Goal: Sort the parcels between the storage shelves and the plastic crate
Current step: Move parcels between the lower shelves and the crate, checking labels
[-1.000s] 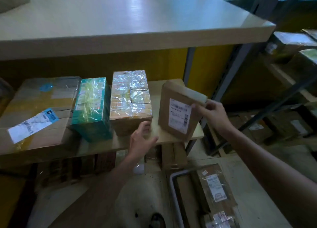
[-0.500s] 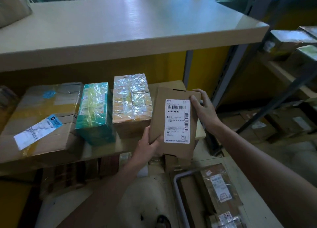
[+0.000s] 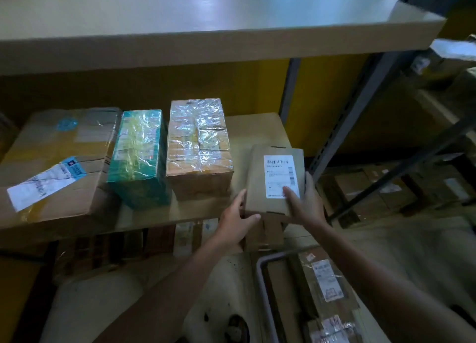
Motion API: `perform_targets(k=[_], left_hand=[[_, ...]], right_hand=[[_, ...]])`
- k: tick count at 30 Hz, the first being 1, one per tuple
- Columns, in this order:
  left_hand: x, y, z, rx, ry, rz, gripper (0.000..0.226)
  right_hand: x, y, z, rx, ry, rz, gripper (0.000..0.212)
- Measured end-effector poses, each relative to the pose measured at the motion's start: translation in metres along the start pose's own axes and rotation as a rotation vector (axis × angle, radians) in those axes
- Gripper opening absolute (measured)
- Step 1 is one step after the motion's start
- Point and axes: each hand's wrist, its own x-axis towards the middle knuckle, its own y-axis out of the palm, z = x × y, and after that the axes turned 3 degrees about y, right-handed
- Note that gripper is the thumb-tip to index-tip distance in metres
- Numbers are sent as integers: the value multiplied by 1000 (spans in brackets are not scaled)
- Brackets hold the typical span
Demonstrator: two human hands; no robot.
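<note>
A flat brown cardboard parcel (image 3: 257, 177) with a white barcode label lies label-up at the right end of the middle shelf (image 3: 255, 128). Both hands grip its near end: my left hand (image 3: 235, 220) at the front left corner, my right hand (image 3: 304, 203) on the right edge with the thumb on the label. To its left stand a film-wrapped brown box (image 3: 198, 146), a teal wrapped box (image 3: 137, 157) and a large taped carton (image 3: 56, 162). The grey plastic crate (image 3: 262, 286) sits on the floor below, with labelled parcels (image 3: 327, 283) inside.
A wide upper shelf board (image 3: 219, 23) overhangs the middle shelf. A grey metal upright (image 3: 345, 126) stands right of the held parcel. More cartons sit on the lower shelf (image 3: 159, 239) and on the neighbouring rack (image 3: 386, 188) at the right.
The labelled parcel went from upright at the shelf's right end, to held tilted in both hands, to lying flat on the shelf. My left hand came onto its corner.
</note>
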Motion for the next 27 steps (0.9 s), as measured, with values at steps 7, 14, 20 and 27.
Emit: perform_targets(k=[7,14,20,27], left_hand=[[-18,-37,36,175,-51,-24,54],[-47,-99,76,169,-139,-263,38],[-104,-193,143,48,-272,-483,35],[-202,-355,249,147,-438,-630,22]], right_hand=[[41,26,11,-774,-136,96,55],[-26,77,13,-834,-613,65,46],[-102,203,30,-622,-625,465,44],[-175,384,66,-581,-644,588,37]])
